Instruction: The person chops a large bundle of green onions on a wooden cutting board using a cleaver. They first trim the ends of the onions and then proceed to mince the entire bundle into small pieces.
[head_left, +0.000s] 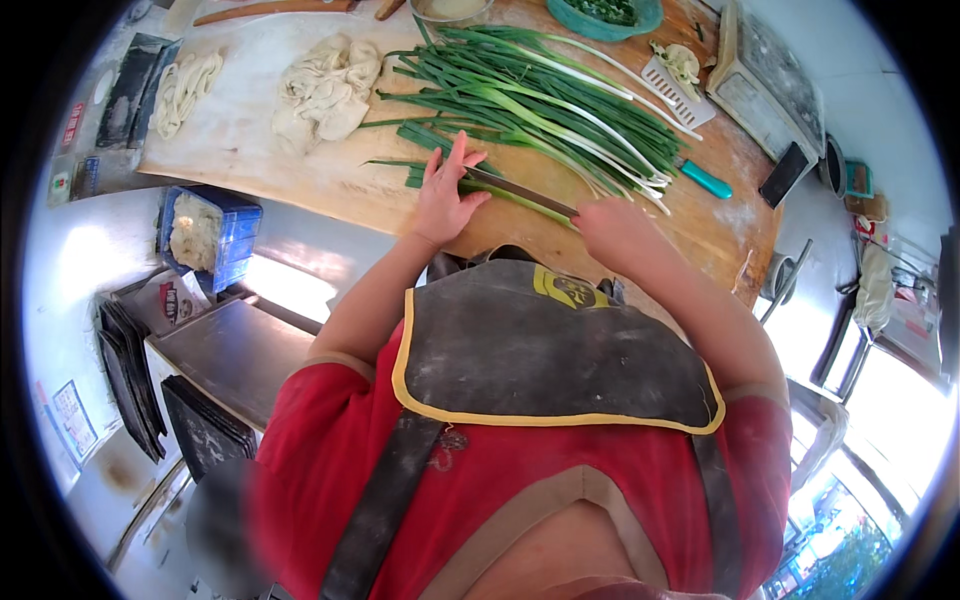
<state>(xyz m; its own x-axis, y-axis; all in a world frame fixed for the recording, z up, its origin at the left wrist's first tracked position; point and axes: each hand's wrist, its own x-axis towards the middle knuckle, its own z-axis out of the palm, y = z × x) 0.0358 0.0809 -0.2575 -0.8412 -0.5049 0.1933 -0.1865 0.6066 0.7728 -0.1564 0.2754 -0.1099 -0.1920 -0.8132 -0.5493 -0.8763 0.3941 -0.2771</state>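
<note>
My right hand (616, 231) grips a long knife (525, 191) whose narrow blade points left across the wooden table. At the far end of the blade is my left hand (445, 196), fingers spread, with the blade's tip beside its fingers and thumb. Whether it presses on the blade is unclear. Under and beside the blade lie a green scallion stalk (536, 208) and short cut green pieces (416, 176), partly hidden by the left hand. Just beyond spreads a large heap of scallions (525, 97), white ends to the right.
Lumps of dough (328, 90) and a folded dough strip (186, 91) lie left on the wooden table (352, 184). Right are a teal-handled tool (706, 180), a slotted white turner (679, 97) and a phone (784, 174). A green bowl (607, 30) of chopped greens stands at the back.
</note>
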